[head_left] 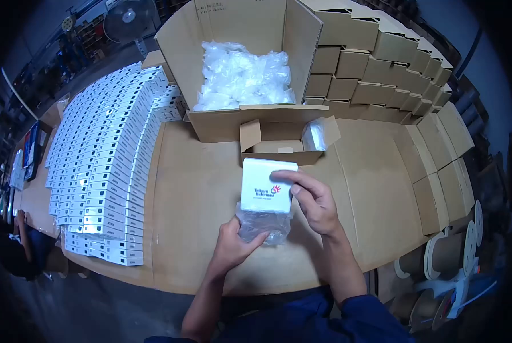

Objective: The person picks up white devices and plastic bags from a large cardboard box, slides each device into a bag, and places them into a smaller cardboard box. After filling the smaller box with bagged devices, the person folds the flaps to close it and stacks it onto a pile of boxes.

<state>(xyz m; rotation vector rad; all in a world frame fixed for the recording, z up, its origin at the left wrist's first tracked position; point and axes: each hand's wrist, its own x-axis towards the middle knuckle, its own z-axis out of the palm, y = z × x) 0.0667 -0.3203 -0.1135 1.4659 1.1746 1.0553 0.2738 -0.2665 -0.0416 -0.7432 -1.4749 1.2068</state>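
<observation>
A small white box (pixel 269 186) printed "Telkom Indonesia" is held up over the table, its lower end inside a clear plastic bag (pixel 273 228). My left hand (pixel 235 243) grips the bag from below and the left, thumb across its front. At the box's right edge is my right hand (pixel 316 206), index finger laid over the printed face and thumb by the edge; its other fingers are curled and partly hidden. Just beyond stands an open carton (pixel 282 155) with one plastic-wrapped item (pixel 314 136) at its right end.
Stacked white boxes (pixel 104 154) fill the left side. A large carton (pixel 227 126) full of bagged items (pixel 244 74) stands at the back. Brown cartons (pixel 376 57) are piled back right, with open cartons (pixel 430 188) along the right edge. Cable spools (pixel 445 257) stand below; a person's arm (pixel 24 240) shows far left.
</observation>
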